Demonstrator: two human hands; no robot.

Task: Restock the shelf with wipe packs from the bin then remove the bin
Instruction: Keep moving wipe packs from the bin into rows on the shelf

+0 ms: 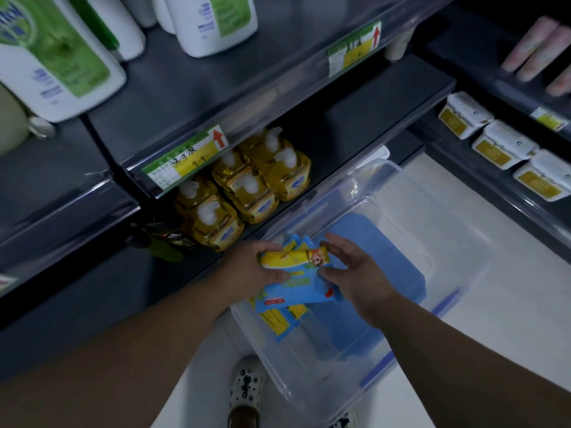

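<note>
A clear plastic bin (411,211) stands on the pale floor below the dark shelves, its blue lid (386,273) lying inside it. Several blue wipe packs (296,288) lie at the bin's near left end. My left hand (247,270) grips a yellow wipe pack (290,257) from its left end, just above the blue packs. My right hand (355,273) is at that pack's right end, fingers spread and touching the packs. The low shelf (355,118) behind the bin is bare on its right half.
Yellow pump bottles (244,186) fill the left of the low shelf. White and green bottles (213,23) stand on the shelf above. White and yellow boxes (500,146) line a shelf at the right. My patterned shoe (245,390) is by the bin.
</note>
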